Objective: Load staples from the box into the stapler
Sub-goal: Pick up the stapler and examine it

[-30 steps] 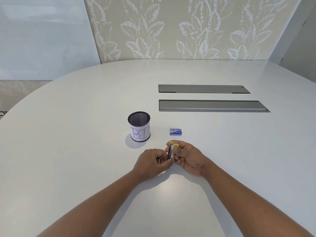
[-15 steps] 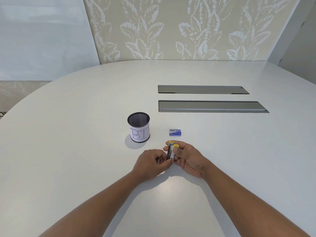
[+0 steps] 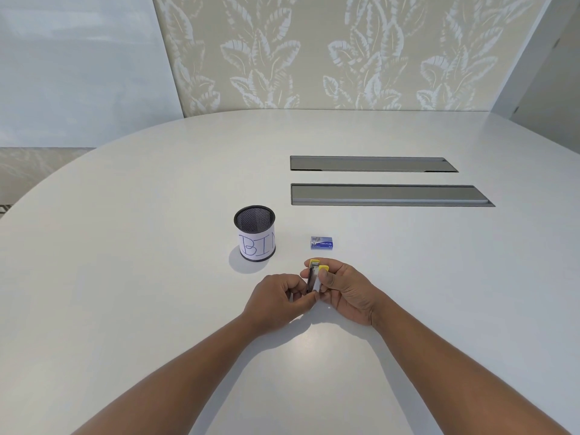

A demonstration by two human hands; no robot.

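Gripping the small yellow stapler (image 3: 314, 276) between them, the left hand (image 3: 276, 298) and right hand (image 3: 346, 290) hover near the staple box (image 3: 322, 243).

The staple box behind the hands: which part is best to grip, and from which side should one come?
The staple box lies flat and alone on the table, its long sides across the view. Probably best to come down from above and pinch the near and far long sides between thumb and finger. Both the left hand and the right hand are now busy with the stapler.

Mesh cup (image 3: 255, 232) labelled "BIN" on white table (image 3: 125, 277)
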